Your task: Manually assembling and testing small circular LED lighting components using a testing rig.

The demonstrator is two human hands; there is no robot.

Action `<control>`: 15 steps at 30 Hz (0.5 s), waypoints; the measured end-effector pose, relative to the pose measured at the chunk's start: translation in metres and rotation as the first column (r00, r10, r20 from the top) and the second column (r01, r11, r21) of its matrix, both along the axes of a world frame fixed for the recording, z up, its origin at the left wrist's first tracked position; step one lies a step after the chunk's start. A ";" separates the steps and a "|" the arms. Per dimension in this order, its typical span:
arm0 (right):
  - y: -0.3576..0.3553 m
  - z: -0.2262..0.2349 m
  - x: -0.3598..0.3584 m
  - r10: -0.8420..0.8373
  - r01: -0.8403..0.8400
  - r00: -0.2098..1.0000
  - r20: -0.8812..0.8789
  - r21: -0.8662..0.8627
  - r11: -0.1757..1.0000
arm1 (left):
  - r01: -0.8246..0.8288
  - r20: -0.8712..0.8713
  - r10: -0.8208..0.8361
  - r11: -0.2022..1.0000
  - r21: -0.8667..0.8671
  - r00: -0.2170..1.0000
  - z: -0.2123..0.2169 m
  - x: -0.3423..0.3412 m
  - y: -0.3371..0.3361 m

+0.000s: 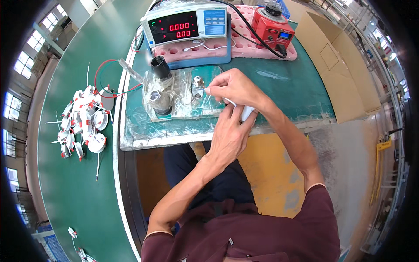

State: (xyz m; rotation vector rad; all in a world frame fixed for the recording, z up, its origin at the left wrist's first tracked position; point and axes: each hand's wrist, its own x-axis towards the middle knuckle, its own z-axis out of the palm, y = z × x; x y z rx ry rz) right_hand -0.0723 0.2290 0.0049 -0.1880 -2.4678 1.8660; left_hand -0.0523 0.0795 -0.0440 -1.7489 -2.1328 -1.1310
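My left hand is closed around a white downlight, mostly hidden by the fingers. A short white cable runs up from it. My right hand pinches the tip of this cable between thumb and forefinger, beside a metal terminal on the test board. The board is covered in clear plastic film. It also carries a black upright socket and a second, film-wrapped socket on the left.
A meter with a lit red display stands behind the board on pink foam. To its right sits a red regulator with a black knob. Several white downlights lie heaped on the green bench at left. A cardboard box stands at right.
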 end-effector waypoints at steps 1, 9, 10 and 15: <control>0.004 0.001 -0.004 -0.003 0.001 0.999 0.033 0.062 0.998 | 0.001 -0.012 -0.001 1.000 0.023 1.000 -0.001 -0.001 0.005; 0.019 -0.010 -0.025 0.067 -0.049 0.997 -0.039 0.346 0.937 | 0.031 -0.072 -0.033 0.999 -0.029 0.997 0.001 -0.022 0.015; 0.020 -0.010 -0.027 0.066 -0.049 0.997 -0.038 0.339 0.940 | 0.027 -0.087 -0.031 0.999 -0.044 0.996 0.001 -0.023 0.015; 0.021 -0.006 -0.029 0.092 -0.085 0.996 -0.001 0.366 0.927 | 0.022 -0.121 -0.022 1.000 -0.007 0.992 -0.002 -0.025 0.020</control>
